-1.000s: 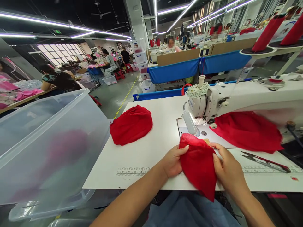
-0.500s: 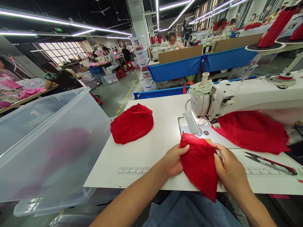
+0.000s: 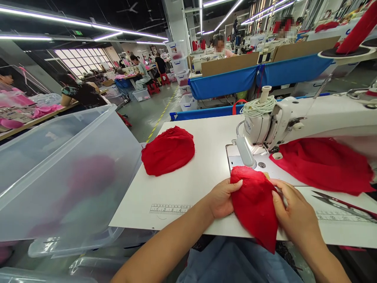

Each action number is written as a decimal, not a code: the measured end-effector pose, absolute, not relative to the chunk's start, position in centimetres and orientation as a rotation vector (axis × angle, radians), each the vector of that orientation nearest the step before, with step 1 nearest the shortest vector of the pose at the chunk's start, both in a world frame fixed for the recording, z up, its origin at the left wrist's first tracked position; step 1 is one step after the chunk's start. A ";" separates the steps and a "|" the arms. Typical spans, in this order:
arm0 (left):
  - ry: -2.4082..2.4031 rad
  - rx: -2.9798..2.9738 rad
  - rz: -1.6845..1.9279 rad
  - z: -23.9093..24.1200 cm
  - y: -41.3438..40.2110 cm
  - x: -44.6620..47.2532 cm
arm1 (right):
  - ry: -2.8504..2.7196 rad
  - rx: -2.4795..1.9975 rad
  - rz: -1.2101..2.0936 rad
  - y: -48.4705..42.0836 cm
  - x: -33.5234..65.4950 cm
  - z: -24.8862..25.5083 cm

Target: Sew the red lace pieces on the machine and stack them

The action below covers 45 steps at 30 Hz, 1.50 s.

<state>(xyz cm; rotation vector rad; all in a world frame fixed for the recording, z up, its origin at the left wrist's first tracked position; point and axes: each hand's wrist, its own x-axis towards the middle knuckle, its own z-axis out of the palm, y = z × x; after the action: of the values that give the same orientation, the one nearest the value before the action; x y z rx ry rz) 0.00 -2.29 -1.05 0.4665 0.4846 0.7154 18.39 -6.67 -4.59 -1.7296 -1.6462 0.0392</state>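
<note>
left hand (image 3: 220,198) is grasping the left edge of the red cloth piece (image 3: 255,208), thumb lying on top and fingers tucked underneath. right hand (image 3: 294,214) is gripping the opposite edge, thumb near the upper corner, fingers curling over the fabric. i am reading this two-sided hold as a way of spreading the piece flat.

the cloth piece is lying at the near edge of the table (image 3: 191,184). its top corner is sitting just in front of the sewing machine (image 3: 294,118) and its lower point is hanging over the edge toward the lap.

a rounded red heap (image 3: 168,150) is resting well apart to the left, probably to stay out of the way. a larger red cloth (image 3: 324,165) is lying under the machine arm on the right. thread snips (image 3: 341,202) are lying near the right hand, within reach. a clear plastic bin (image 3: 67,173) is standing tilted beside the table on the left.
</note>
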 end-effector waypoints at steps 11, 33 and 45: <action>0.475 0.179 0.852 0.6 -1.9 -0.6 | -0.692 -1.197 1.191 -7.5 15.1 -0.8; 0.781 0.080 1.195 0.0 -1.2 0.2 | -0.326 -0.857 1.508 -5.1 15.2 -0.2; 0.811 0.084 1.193 0.7 -1.0 0.3 | -0.546 -1.044 1.225 -5.8 15.8 -0.3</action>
<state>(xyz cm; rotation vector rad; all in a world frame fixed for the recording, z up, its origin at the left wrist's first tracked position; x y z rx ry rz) 0.27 -1.03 0.73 0.0836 0.8111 1.1932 15.84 -5.82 -0.30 -1.0441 -0.5460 1.2249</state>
